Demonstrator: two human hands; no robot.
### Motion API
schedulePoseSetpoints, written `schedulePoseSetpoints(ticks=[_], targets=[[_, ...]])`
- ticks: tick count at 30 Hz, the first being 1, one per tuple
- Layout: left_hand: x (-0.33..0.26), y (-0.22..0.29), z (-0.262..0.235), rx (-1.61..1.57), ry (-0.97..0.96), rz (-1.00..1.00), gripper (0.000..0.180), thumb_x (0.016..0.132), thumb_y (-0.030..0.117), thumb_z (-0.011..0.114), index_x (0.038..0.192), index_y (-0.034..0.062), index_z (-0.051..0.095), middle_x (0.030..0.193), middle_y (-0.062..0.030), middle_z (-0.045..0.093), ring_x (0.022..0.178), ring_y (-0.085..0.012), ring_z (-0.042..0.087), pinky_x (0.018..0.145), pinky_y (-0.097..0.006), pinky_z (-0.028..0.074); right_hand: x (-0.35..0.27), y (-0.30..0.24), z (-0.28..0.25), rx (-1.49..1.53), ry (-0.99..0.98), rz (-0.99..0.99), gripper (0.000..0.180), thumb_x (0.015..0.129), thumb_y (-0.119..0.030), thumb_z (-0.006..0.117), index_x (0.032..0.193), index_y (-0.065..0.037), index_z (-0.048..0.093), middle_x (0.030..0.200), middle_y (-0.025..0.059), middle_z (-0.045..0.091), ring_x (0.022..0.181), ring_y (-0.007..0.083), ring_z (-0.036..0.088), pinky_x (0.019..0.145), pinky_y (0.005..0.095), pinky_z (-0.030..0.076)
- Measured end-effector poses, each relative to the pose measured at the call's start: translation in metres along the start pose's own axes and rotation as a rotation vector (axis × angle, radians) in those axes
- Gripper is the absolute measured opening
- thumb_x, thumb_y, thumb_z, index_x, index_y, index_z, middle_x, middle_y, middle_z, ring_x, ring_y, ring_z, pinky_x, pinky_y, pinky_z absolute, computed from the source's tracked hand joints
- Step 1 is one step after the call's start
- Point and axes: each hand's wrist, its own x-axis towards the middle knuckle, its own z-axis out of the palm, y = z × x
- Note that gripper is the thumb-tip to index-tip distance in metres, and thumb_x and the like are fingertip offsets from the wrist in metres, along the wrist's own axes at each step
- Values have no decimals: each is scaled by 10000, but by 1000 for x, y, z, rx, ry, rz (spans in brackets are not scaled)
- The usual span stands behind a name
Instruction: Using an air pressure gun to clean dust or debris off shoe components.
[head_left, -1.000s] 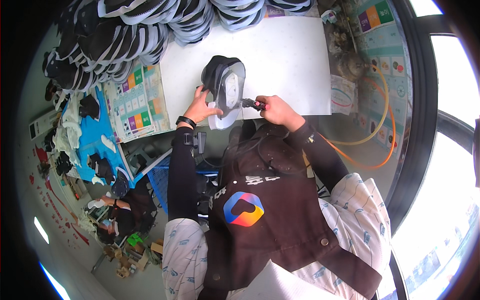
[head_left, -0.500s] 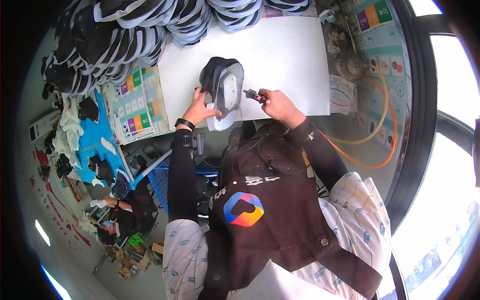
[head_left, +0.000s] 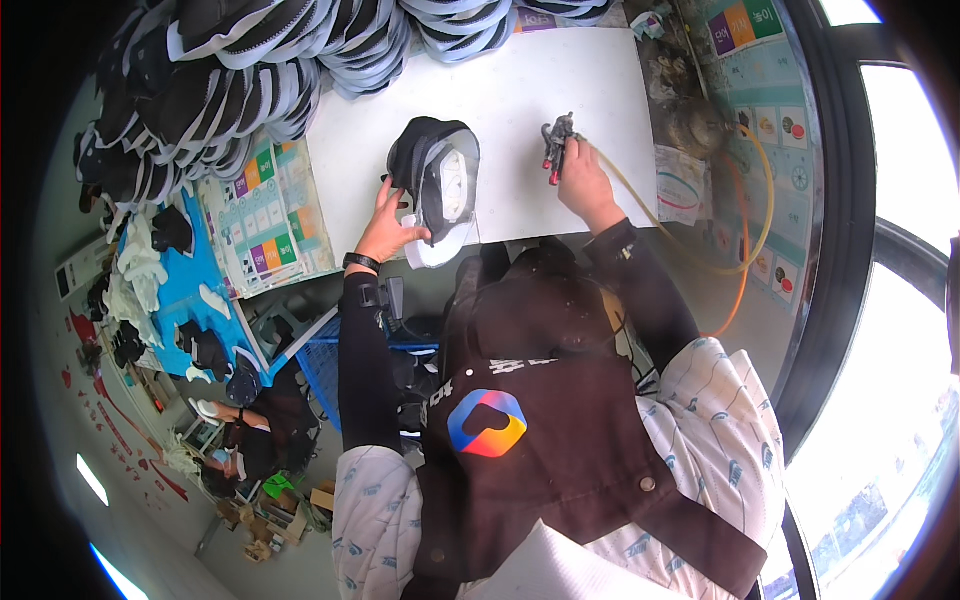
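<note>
On the white work surface stands a black and grey shoe upper (head_left: 430, 180), its inside turned up with a white, oval bottom part in view. My left hand (head_left: 385, 225) grips its near left edge between thumb and fingers. To the right, clear of the upper, my right hand (head_left: 588, 180) is closed around a small black spray gun (head_left: 556, 145) with red parts. A yellow hose (head_left: 640, 200) runs from near that hand toward the right. Part of the spray gun is hidden by my fingers.
Stacks of black and pale-grey shoe uppers (head_left: 270, 90) crowd the far left of the white worktop (head_left: 520, 90). A grimy pot-like object (head_left: 690, 125) sits at the right by the wall. A blue basket (head_left: 322, 375) stands below; another person (head_left: 255, 440) works at lower left.
My right hand has moved away from the upper, to the right and farther back, turning the spray gun. The upper and my left hand have shifted slightly left.
</note>
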Motion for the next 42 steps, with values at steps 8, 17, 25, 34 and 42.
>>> schedulePoseSetpoints(ticks=[8, 17, 25, 34, 42], targets=[[-17, 21, 5, 152, 150, -13, 1240, 562, 468, 1002, 1533, -48, 430, 1690, -227, 228, 1523, -373, 348, 1204, -437, 394, 14, -107, -33, 271, 158, -499, 430, 781, -40, 786, 1192, -138, 703, 1149, 101, 593, 1098, 322, 578, 967, 425, 511], [-76, 39, 8, 178, 335, 108, 1481, 546, 609, 941, 1635, -29, 167, 1671, -263, 257, 1549, -401, 281, 1271, -451, 279, 64, -167, 4, 253, -34, -898, 269, 810, -207, 812, 1074, -164, 793, 1099, 40, 621, 1078, 272, 593, 936, 405, 511], [-153, 195, -50, 292, 942, 664, 1665, 452, 855, 826, 1634, -68, 102, 1671, -336, 150, 1550, -491, 186, 1240, -588, 218, 11, -204, -118, 1019, -345, -534, 212, 985, -251, 744, 988, -38, 742, 920, 26, 686, 744, 119, 582, 682, 277, 474], [-161, 241, -40, 647, 1124, 801, 1230, 809, 757, 731, 1649, 64, 159, 1598, -328, 300, 1464, -549, 344, 1179, -716, 294, -40, -224, -182, 721, -911, -502, 709, 1050, -664, 446, 961, -13, 710, 828, 158, 712, 834, 301, 719, 787, 417, 546], [-161, 241, -39, 658, 1169, 973, 883, 992, 560, 597, 1636, 73, 241, 1508, -294, 444, 1381, -482, 476, 1169, -697, 334, -58, -232, -192, 927, -1306, -559, 516, 1134, -455, 433, 952, -13, 628, 626, 34, 471, 585, 142, 450, 590, 311, 409]])
